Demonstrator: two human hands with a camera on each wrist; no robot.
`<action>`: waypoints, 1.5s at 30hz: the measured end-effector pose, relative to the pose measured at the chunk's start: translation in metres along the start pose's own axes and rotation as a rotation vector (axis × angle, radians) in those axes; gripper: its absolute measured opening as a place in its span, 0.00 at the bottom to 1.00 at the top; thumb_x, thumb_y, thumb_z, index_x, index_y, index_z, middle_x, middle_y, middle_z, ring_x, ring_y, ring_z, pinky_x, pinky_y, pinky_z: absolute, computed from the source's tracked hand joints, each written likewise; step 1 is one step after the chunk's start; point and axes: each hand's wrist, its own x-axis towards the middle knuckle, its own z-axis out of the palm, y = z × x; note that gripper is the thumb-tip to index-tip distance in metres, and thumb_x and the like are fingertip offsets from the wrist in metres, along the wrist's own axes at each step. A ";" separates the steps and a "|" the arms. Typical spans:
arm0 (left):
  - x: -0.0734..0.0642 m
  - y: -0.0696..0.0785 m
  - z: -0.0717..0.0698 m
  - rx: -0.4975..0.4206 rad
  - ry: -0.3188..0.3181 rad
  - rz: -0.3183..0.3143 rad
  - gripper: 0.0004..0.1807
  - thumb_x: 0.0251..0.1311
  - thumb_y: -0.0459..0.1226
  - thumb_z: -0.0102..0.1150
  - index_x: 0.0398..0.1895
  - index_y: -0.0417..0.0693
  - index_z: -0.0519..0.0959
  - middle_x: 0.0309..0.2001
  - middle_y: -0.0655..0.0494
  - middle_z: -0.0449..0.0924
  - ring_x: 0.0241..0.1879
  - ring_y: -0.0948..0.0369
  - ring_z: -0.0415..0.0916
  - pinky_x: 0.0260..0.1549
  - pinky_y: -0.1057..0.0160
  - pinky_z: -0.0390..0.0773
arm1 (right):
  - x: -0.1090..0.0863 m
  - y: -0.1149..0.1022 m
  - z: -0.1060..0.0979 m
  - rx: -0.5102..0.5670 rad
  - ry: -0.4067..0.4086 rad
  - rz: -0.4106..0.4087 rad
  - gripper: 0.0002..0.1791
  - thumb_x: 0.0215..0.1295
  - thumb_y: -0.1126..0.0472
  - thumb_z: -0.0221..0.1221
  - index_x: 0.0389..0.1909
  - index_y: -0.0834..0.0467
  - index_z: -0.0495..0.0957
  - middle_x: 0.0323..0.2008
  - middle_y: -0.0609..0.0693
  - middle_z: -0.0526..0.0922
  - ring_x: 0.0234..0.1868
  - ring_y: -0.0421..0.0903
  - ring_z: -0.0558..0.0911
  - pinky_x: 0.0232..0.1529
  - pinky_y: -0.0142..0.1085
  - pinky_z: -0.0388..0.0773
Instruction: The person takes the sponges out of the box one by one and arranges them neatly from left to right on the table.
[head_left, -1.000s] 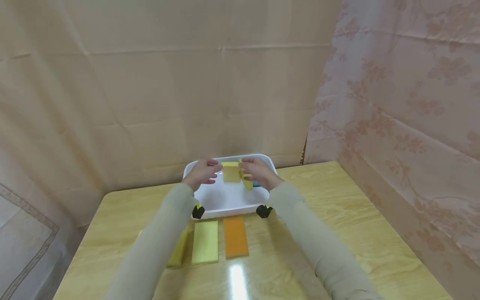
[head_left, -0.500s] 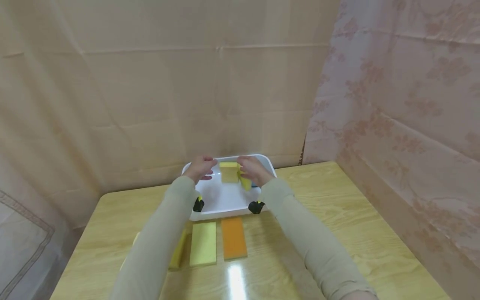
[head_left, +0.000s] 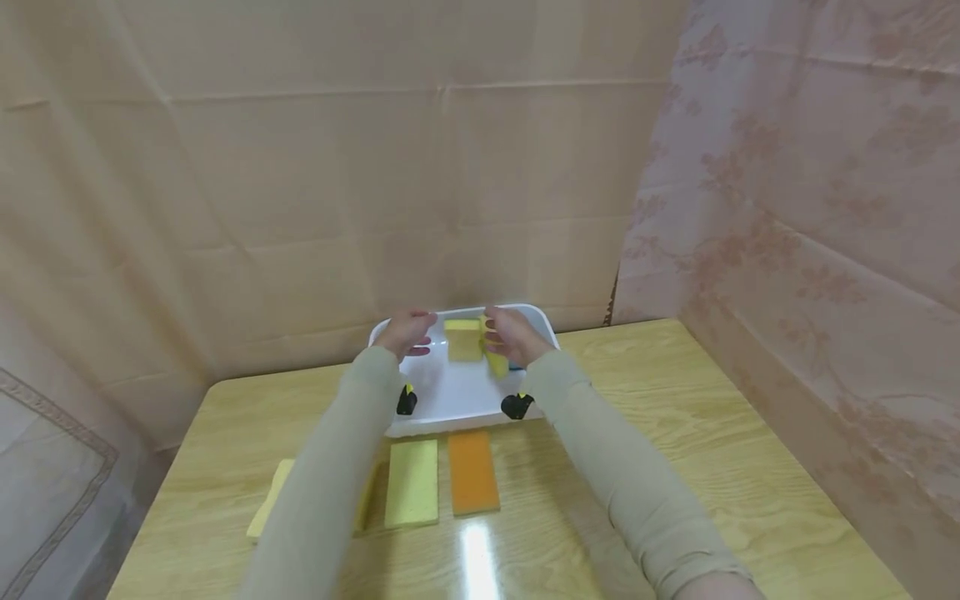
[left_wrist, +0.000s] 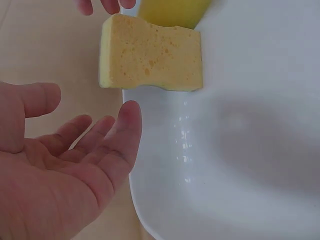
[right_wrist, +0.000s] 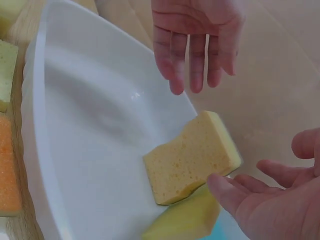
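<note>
A pale yellow sponge (head_left: 465,343) with wavy sides stands on edge against the far wall of a white tray (head_left: 450,398). Just right of it, a second yellow sponge (right_wrist: 187,220) leans at a slant, with a bit of something blue (right_wrist: 217,232) behind it. My left hand (head_left: 407,332) hovers over the tray's back left, fingers loosely spread, apart from the pale sponge and holding nothing. On the other side, my right hand (head_left: 513,335) has its fingers extended beside both sponges; whether a fingertip touches one I cannot tell.
On the wooden table before the tray lie a light yellow sponge (head_left: 412,485) and an orange sponge (head_left: 473,475). Farther left, another yellow piece (head_left: 272,500) shows beside my left sleeve, which partly covers one more (head_left: 365,500). A beige cloth (head_left: 420,208) hangs behind the table.
My left hand has drawn slightly left, away from the pale sponge. My right hand has shifted only a little. The left sleeve now uncovers more of the far left yellow piece.
</note>
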 end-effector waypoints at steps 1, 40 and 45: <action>0.002 0.000 0.001 -0.003 -0.004 -0.002 0.28 0.78 0.44 0.48 0.73 0.38 0.63 0.71 0.42 0.65 0.66 0.41 0.68 0.61 0.49 0.74 | 0.000 0.000 -0.001 0.012 0.004 0.001 0.31 0.82 0.53 0.45 0.77 0.63 0.55 0.77 0.62 0.55 0.74 0.59 0.61 0.71 0.49 0.65; 0.029 -0.015 0.020 -0.047 -0.005 0.056 0.26 0.77 0.36 0.46 0.71 0.28 0.61 0.71 0.35 0.63 0.67 0.38 0.66 0.60 0.51 0.76 | 0.008 0.010 0.003 0.075 0.005 0.041 0.27 0.81 0.51 0.46 0.69 0.65 0.62 0.68 0.63 0.62 0.69 0.60 0.63 0.70 0.50 0.65; 0.029 -0.013 0.020 -0.068 -0.014 0.047 0.26 0.78 0.37 0.44 0.70 0.28 0.62 0.70 0.35 0.63 0.67 0.39 0.66 0.61 0.51 0.75 | 0.009 0.010 0.004 0.076 0.009 0.038 0.26 0.80 0.51 0.47 0.68 0.65 0.63 0.65 0.62 0.63 0.66 0.58 0.65 0.69 0.50 0.67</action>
